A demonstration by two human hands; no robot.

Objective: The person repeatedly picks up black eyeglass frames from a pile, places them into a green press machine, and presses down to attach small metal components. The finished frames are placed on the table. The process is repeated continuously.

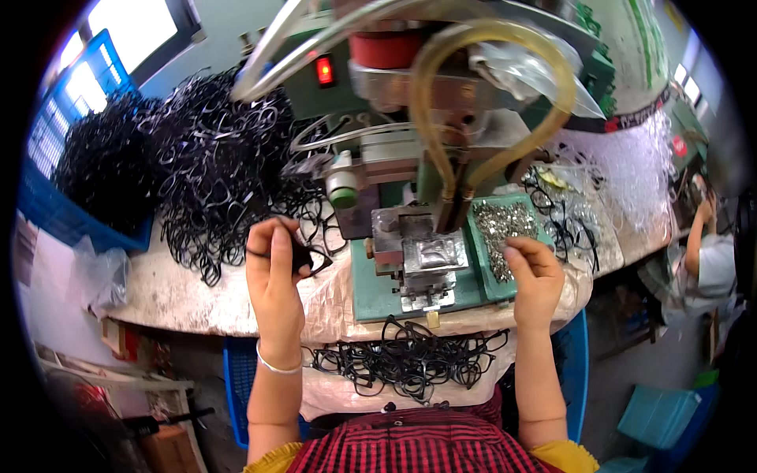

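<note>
My left hand (274,276) is closed round a black eyeglass frame (317,262), left of the press; part of the frame sticks out past the fingertips. My right hand (538,276) is at the right side of a green tray (501,290) filled with small shiny metal parts (498,229). Its thumb and forefinger are pinched together, and whatever is between them is too small to make out. Between my hands stands the metal fixture (430,254) of the green press, with two dark vertical tubes beside it fed by a yellowish hose (419,87).
A large heap of black eyeglass frames (217,158) covers the table's left, beside a blue crate (47,197) of more. Several frames (414,359) lie on cloth before me. Clear plastic pieces (623,173) are piled at the right. Another person (702,264) sits far right.
</note>
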